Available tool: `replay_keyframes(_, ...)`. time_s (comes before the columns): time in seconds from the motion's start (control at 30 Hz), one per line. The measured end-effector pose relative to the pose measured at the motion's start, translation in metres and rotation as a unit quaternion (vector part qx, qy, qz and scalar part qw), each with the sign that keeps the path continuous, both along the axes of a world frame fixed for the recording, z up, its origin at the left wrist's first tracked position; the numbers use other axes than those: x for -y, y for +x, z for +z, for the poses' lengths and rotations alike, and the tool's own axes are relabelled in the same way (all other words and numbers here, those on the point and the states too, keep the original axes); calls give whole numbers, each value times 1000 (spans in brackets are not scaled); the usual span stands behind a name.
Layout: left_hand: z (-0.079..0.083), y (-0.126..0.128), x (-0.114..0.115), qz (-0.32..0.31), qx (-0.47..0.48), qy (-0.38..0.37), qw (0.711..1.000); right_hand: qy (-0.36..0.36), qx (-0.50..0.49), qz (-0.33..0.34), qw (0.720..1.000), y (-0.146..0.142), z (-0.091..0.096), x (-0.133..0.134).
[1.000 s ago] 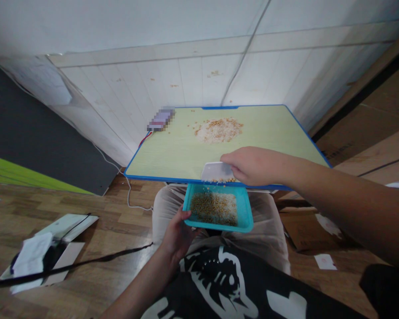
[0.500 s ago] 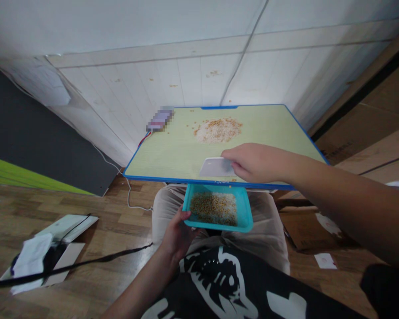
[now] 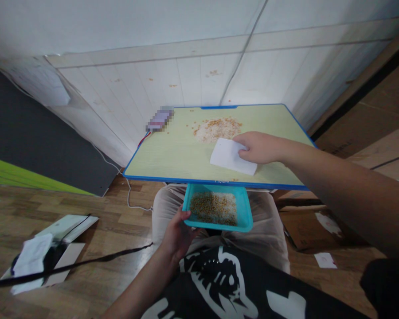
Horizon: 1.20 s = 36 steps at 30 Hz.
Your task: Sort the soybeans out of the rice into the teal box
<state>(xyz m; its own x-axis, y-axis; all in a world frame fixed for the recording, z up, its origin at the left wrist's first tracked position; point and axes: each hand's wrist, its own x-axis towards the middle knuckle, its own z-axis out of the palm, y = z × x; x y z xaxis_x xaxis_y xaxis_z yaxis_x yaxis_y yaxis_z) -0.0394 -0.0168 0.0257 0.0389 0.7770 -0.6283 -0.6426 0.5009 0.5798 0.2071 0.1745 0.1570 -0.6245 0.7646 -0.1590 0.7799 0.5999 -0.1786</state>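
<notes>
My right hand (image 3: 261, 147) grips a white plastic scraper card (image 3: 232, 156) and holds it above the pale green lap table (image 3: 173, 155), just in front of a pile of rice mixed with yellow grains (image 3: 217, 128). Below the table's near edge, my left hand (image 3: 177, 235) holds a teal tray (image 3: 244, 208) by its left side. The tray carries a layer of yellow grains and rice and rests over my lap.
A small blurred device (image 3: 159, 119) with a red cable lies at the table's back left corner. A few stray grains dot the table's near edge. Papers and a black cable (image 3: 69, 263) lie on the wooden floor at left. Cardboard boxes (image 3: 369, 115) stand at right.
My right hand has carried the scraper from the table's near edge back toward the pile and tipped it flatter. The tray and my left hand have stayed put.
</notes>
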Motion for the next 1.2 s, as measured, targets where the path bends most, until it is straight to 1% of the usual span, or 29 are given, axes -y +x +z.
replay_keyframes(0.17,3,1,0,1,-1,-1,1000,-88,-46,-1,995,-9,-3,-10)
replay_keyframes(0.3,6,2,-1,-1,6,0,1000,-130,-53,10,990,-26,-6,-12)
replay_keyframes(0.43,6,3,-1,0,4,-11,1000,-147,-62,27,987,-35,-9,-14)
replay_keyframes(0.63,5,3,-2,3,-1,-9,1000,-185,-51,29,981,-44,-8,-18)
replay_keyframes(0.77,8,4,-3,2,8,-4,1000,-200,-51,39,978,-50,-8,-21)
replay_keyframes(0.93,10,4,-3,7,18,-8,1000,-208,-63,44,975,-49,-9,-22)
replay_keyframes(1.07,6,3,-3,7,9,-15,1000,-228,-76,43,970,-45,-12,-21)
replay_keyframes(1.2,3,2,-3,1,14,-1,1000,-232,-76,61,968,-44,-18,-14)
